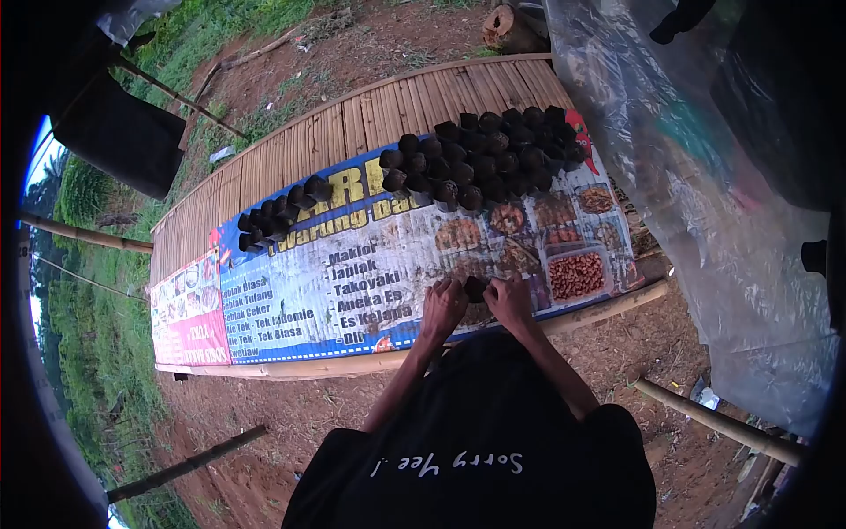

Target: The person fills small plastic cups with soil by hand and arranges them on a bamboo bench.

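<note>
Item: one small black bag [476, 289], near edge of the table [352, 128], pinched between the fingers of my left hand [445, 304] and right hand [509, 298]. Step, I judge: working its rim. Next move calls for an even, two-sided grip.

I see black pots [507, 161], a blue, white and pink banner [291, 275] with yellow lettering [344, 190], reddish-brown seeds [577, 275] and tan slats [361, 119].

on the slatted table [352, 128], a banner [295, 295] bears dark pots [531, 159] and reddish seeds [577, 276].
</note>
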The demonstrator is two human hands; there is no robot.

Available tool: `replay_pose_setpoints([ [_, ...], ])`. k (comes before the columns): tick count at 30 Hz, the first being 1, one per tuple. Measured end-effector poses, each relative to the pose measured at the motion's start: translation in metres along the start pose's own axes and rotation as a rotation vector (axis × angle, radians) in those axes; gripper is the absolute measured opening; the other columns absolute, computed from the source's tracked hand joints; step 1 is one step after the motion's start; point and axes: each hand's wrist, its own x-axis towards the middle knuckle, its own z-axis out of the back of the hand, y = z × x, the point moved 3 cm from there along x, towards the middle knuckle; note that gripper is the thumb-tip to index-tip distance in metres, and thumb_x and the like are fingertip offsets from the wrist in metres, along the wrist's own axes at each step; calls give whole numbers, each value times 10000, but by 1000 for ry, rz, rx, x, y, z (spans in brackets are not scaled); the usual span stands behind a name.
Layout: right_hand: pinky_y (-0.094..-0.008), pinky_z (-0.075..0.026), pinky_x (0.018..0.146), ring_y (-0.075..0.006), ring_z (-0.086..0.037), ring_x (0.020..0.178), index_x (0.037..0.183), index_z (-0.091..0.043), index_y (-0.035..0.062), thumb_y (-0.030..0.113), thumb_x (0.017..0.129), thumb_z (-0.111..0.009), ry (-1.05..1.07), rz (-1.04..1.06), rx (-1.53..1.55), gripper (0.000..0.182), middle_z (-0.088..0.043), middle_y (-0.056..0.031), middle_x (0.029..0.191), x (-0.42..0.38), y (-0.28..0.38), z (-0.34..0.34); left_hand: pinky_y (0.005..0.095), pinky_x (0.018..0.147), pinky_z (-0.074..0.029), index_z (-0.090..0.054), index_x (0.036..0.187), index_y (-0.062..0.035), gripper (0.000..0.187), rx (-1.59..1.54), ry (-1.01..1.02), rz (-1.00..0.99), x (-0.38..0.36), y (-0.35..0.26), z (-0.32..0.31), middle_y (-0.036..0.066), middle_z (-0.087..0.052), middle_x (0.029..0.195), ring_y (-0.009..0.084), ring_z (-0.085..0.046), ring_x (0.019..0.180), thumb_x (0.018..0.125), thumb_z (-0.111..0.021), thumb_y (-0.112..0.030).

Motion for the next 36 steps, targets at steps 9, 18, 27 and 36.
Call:
replay_pose_setpoints([
  [9, -454, -453, 639, -355, -527, 689, 691, -590, 44, 166, 750, -642, -31, 40, 42, 146, -595, -148, 611, -5, 3, 5, 462, 650, -467, -555, 764, -13, 77, 12, -21, 13, -12, -2, -5, 174, -602, 751, 371, -595, 721, 740, -611, -60],
  [18, -459, -453, 644, -356, -529, 681, 724, -594, 42, 144, 759, -624, -10, 19, 85, 113, -578, -144, 585, -9, -2, 6, 453, 696, -452, -572, 802, -28, 105, -4, 46, 48, -17, 1, -6, 156, -606, 781, 354, -588, 776, 746, -631, -94],
  [27, -466, -448, 653, -375, -558, 718, 745, -601, 42, 183, 786, -638, 86, -29, 95, 151, -606, -135, 645, -14, -8, 6, 452, 702, -437, -568, 820, -43, 101, -55, 45, 68, -27, 10, -15, 133, -601, 801, 334, -586, 796, 763, -626, -104],
  [36, -401, -481, 657, -297, -637, 712, 841, -642, 48, 221, 807, -673, 46, -203, 221, 178, -637, -112, 675, -11, -20, 29, 427, 653, -467, -596, 830, -39, 182, -31, 29, 28, 2, 5, 7, 127, -625, 787, 306, -616, 727, 818, -679, -201],
])
